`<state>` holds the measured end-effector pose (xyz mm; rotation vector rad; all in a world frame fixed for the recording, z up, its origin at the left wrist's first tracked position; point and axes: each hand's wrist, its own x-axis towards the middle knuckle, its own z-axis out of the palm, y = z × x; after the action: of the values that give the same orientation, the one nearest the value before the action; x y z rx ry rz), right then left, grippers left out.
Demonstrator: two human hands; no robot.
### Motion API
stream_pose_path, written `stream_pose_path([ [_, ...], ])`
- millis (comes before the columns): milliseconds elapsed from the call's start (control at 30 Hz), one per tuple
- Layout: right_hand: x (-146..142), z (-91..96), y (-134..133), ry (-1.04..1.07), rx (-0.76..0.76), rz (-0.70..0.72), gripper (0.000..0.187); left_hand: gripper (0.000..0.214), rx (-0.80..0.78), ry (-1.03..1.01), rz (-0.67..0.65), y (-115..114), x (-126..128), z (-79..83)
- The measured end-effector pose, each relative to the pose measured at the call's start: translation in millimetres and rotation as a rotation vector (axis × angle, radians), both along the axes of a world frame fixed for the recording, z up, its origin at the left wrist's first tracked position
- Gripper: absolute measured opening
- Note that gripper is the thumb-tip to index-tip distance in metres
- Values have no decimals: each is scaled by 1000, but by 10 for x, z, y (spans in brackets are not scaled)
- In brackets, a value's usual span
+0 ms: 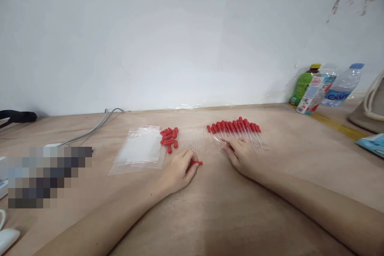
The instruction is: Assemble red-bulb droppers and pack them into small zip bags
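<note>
My left hand (180, 170) is closed on a red rubber dropper bulb (197, 163), whose narrow end sticks out past the thumb. Just beyond that hand lies a row of thin clear glass tubes (192, 138), with a small pile of red rubber bulbs (169, 136) to its left. On the right, glass droppers with red bulbs (232, 126) lie side by side, bulbs toward the wall. My right hand (240, 154) rests at the near side of this row, thumb and forefinger apart, fingertips by the tubes at its left end. It covers some tubes.
Clear plastic bags (142, 146) lie left of the bulbs. A grey cable (99, 126) runs to a blurred-out patch at left. Bottles (342, 86) and a carton (315, 94) stand against the wall at right, near a blue packet (372, 144).
</note>
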<state>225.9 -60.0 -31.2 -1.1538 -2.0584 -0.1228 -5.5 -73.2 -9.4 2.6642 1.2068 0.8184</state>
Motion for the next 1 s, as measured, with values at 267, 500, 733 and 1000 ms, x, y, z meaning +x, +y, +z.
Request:
stream_pose_path([
  [267, -54, -2, -206, -34, -6, 131, 21, 15, -111, -96, -22, 25, 47, -95],
  [500, -137, 72, -333, -24, -31, 233, 19, 15, -217, -302, 6, -45, 96, -75],
  [733, -116, 15, -292, -82, -71, 277, 17, 21, -422, -448, -86, -12, 84, -180],
  [1000, -102, 19, -234, -101, -85, 309, 20, 17, -579, -509, -155, 20, 60, -232],
])
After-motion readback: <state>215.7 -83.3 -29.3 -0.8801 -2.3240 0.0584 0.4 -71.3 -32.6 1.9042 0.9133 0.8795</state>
